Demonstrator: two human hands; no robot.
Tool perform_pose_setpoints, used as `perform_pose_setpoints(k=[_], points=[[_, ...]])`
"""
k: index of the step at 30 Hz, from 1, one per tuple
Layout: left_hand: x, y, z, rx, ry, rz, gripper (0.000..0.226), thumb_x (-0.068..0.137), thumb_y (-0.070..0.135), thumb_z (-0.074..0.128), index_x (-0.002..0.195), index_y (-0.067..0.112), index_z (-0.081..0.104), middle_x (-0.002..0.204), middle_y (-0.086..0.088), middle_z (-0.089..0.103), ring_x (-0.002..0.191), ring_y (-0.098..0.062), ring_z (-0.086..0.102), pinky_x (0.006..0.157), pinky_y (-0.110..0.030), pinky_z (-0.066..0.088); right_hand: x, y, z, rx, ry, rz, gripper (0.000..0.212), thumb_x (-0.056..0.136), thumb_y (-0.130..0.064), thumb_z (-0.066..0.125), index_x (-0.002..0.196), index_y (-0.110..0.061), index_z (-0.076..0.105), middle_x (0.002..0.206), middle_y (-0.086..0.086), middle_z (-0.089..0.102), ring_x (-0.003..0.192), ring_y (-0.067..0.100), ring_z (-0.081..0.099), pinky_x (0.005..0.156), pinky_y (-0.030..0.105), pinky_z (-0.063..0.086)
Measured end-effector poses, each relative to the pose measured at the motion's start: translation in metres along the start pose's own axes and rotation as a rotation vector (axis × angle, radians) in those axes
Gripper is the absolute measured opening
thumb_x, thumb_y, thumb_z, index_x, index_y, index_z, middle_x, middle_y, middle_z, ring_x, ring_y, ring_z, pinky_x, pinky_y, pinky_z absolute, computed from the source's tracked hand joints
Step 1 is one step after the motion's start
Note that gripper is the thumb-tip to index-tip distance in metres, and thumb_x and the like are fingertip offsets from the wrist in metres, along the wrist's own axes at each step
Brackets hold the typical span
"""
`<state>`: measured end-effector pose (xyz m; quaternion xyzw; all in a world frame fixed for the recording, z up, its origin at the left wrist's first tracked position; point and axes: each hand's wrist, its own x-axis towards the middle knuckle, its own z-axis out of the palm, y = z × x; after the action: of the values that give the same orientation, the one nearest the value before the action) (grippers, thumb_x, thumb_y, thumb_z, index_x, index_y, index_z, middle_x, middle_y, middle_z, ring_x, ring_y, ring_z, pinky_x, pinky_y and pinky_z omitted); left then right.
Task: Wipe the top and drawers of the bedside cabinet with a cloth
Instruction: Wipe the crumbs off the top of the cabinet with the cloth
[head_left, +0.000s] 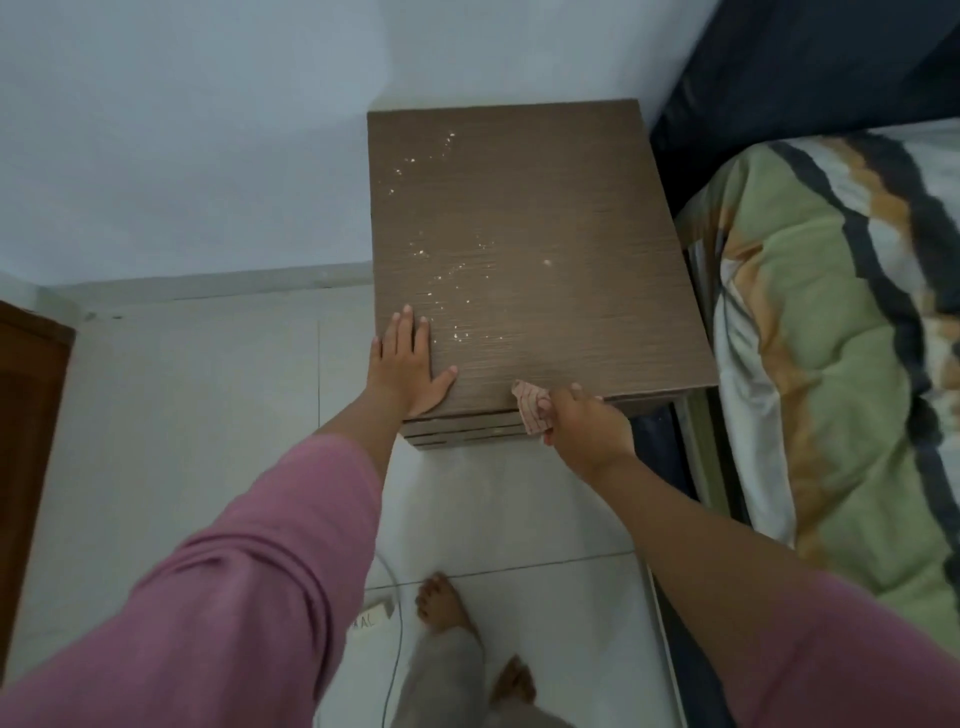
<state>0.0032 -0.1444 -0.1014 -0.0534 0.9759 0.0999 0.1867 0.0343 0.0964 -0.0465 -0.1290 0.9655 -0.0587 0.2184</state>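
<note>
The brown wood-grain bedside cabinet (545, 218) stands against the wall, its top sprinkled with pale crumbs (457, 291). My left hand (408, 364) lies flat with straight fingers on the top's near left corner. My right hand (587, 426) grips a small pink checked cloth (530, 410) at the top's front edge, just above the drawer fronts (462, 434), which show only as narrow strips below the top.
A bed with a green, white and dark striped quilt (831, 338) runs along the cabinet's right side. White tiled floor (208, 415) lies in front, with my bare feet (441, 603), a white cable and power strip (376, 613). A brown door (26, 441) stands at far left.
</note>
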Motion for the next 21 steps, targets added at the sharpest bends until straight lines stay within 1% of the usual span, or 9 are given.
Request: perform_pose_setpoints(k=[2, 5, 7, 10, 12, 15, 17, 19, 21], points=[[-0.003, 0.002, -0.007, -0.017, 0.011, 0.026, 0.08, 0.089, 0.054, 0.037, 0.146, 0.007, 0.007, 0.156, -0.017, -0.003, 0.143, -0.032, 0.001, 0.115, -0.047, 0.007, 0.009, -0.008, -0.017, 0.074, 0.09, 0.006, 0.046, 0.087, -0.024, 0.06, 0.127, -0.008, 0.044, 0.13, 0.012, 0.051, 0.114, 0.033, 0.053, 0.078, 0.038, 0.047], [-0.009, 0.002, -0.018, -0.056, 0.066, 0.085, 0.064, 0.09, 0.041, 0.046, 0.137, 0.001, 0.031, 0.15, -0.022, 0.02, 0.135, -0.039, 0.025, 0.113, -0.048, 0.02, 0.024, -0.02, -0.035, 0.126, 0.141, 0.016, 0.036, 0.089, -0.026, 0.058, 0.121, -0.012, 0.048, 0.121, 0.008, 0.055, 0.105, 0.03, 0.055, 0.069, 0.034, 0.042], [-0.007, -0.002, -0.027, -0.077, 0.108, 0.107, 0.054, 0.088, 0.036, 0.049, 0.129, 0.001, 0.041, 0.144, -0.022, 0.033, 0.124, -0.041, 0.038, 0.105, -0.046, 0.033, 0.036, -0.026, -0.044, 0.134, 0.151, 0.014, 0.032, 0.091, -0.028, 0.055, 0.118, -0.014, 0.049, 0.119, 0.007, 0.055, 0.101, 0.03, 0.056, 0.066, 0.033, 0.04], [0.009, -0.011, -0.042, -0.104, 0.209, 0.125, 0.045, 0.085, 0.034, 0.053, 0.116, 0.002, 0.05, 0.128, -0.019, 0.048, 0.11, -0.037, 0.05, 0.09, -0.041, 0.045, 0.062, -0.037, -0.056, 0.156, 0.165, -0.018, 0.029, 0.095, -0.03, 0.048, 0.118, -0.013, 0.05, 0.121, 0.009, 0.055, 0.104, 0.032, 0.056, 0.073, 0.035, 0.044], [0.028, -0.018, -0.052, -0.128, 0.257, 0.122, 0.041, 0.085, 0.032, 0.055, 0.112, 0.002, 0.051, 0.121, -0.018, 0.052, 0.106, -0.033, 0.052, 0.086, -0.039, 0.046, 0.084, -0.043, -0.064, 0.18, 0.171, -0.023, 0.029, 0.093, -0.03, 0.051, 0.117, -0.014, 0.052, 0.121, 0.009, 0.055, 0.106, 0.033, 0.055, 0.076, 0.036, 0.044], [0.064, -0.027, -0.067, -0.141, 0.291, 0.118, 0.043, 0.085, 0.031, 0.055, 0.115, 0.003, 0.05, 0.124, -0.017, 0.05, 0.109, -0.032, 0.051, 0.087, -0.038, 0.047, 0.127, -0.049, -0.076, 0.196, 0.18, -0.021, 0.03, 0.09, -0.031, 0.056, 0.115, -0.015, 0.052, 0.119, 0.008, 0.056, 0.105, 0.032, 0.055, 0.077, 0.037, 0.044], [0.092, -0.033, -0.075, -0.164, 0.307, 0.11, 0.045, 0.084, 0.031, 0.055, 0.118, 0.002, 0.05, 0.127, -0.019, 0.049, 0.112, -0.034, 0.05, 0.089, -0.039, 0.046, 0.162, -0.051, -0.083, 0.201, 0.192, -0.017, 0.03, 0.091, -0.032, 0.053, 0.116, -0.015, 0.052, 0.121, 0.008, 0.054, 0.107, 0.032, 0.055, 0.076, 0.037, 0.045], [0.12, -0.04, -0.081, -0.163, 0.308, 0.117, 0.051, 0.083, 0.037, 0.051, 0.121, 0.002, 0.05, 0.131, -0.02, 0.047, 0.116, -0.036, 0.048, 0.093, -0.041, 0.044, 0.199, -0.053, -0.091, 0.217, 0.186, -0.008, 0.03, 0.092, -0.032, 0.052, 0.117, -0.015, 0.052, 0.123, 0.008, 0.054, 0.107, 0.032, 0.055, 0.075, 0.037, 0.045], [0.149, -0.047, -0.088, -0.137, 0.298, 0.121, 0.065, 0.082, 0.05, 0.05, 0.128, 0.005, 0.046, 0.138, -0.018, 0.042, 0.125, -0.034, 0.042, 0.101, -0.042, 0.039, 0.239, -0.055, -0.099, 0.247, 0.202, -0.008, 0.03, 0.091, -0.03, 0.054, 0.116, -0.016, 0.052, 0.124, 0.008, 0.054, 0.107, 0.032, 0.056, 0.073, 0.036, 0.046]])
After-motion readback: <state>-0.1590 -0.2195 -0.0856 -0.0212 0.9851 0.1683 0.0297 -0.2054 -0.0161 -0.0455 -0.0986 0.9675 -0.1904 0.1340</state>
